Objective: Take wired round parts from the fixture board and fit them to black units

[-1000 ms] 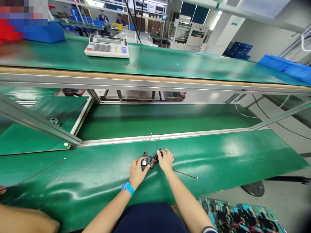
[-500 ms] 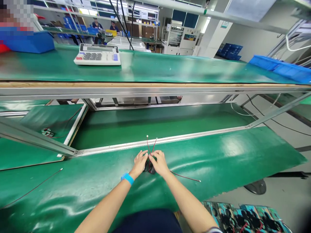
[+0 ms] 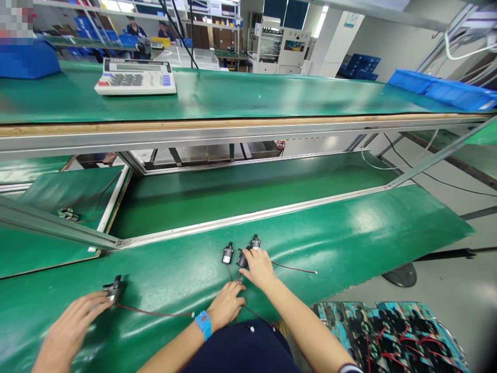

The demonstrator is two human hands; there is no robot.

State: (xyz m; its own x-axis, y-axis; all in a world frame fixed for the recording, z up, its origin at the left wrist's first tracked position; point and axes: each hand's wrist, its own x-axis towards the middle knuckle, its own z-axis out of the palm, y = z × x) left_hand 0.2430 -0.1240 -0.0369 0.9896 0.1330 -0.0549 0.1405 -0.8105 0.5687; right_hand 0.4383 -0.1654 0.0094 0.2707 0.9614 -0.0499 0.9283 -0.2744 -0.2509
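Three small black pump-like parts with nozzles and thin red-and-black wires lie on the green mat in front of me. One part (image 3: pixel 228 253) sits apart on the left; another (image 3: pixel 255 242) is at the back, beyond my fingers. My right hand (image 3: pixel 259 268) is closed around the middle part (image 3: pixel 243 258), thumb on its near side. Nearer my body, my left hand (image 3: pixel 225 305), with a blue wristband, has its fingers closed over the wires (image 3: pixel 230 273). White-tipped wire ends (image 3: pixel 252 328) come out beyond it, by my lap.
At the left, another person's hand (image 3: pixel 73 329) touches a similar black part (image 3: pixel 114 290) with its wire stretched right. A calculator (image 3: pixel 135 77) and blue bins (image 3: pixel 442 90) stand on the raised shelf. A tray of several wired parts (image 3: pixel 392 336) is at lower right.
My hands were together over the dark parts with wire ends pointing away; now the parts lie nozzles away, wires toward me. My left hand moved nearer. Another person's hand and part appeared at left.
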